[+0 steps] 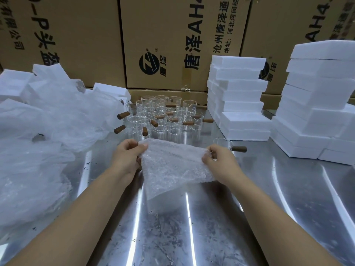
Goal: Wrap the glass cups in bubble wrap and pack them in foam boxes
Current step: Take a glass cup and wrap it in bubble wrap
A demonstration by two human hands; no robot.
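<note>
Above the middle of the steel worktop (249, 217), the left hand (125, 156) and right hand (221, 162) each pinch a top corner of a bubble wrap sheet (172, 166). Glass cups (163, 116) cluster toward the back edge, foam boxes (240, 104) stacked at the right.

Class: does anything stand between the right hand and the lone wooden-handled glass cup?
Nothing visible: the clear glass cup with brown wooden handle stands just beyond the right hand, which pinches bubble wrap.

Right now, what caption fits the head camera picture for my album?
The left hand and right hand pinch a bubble wrap sheet over the steel table, glass cups and foam boxes behind.
</note>
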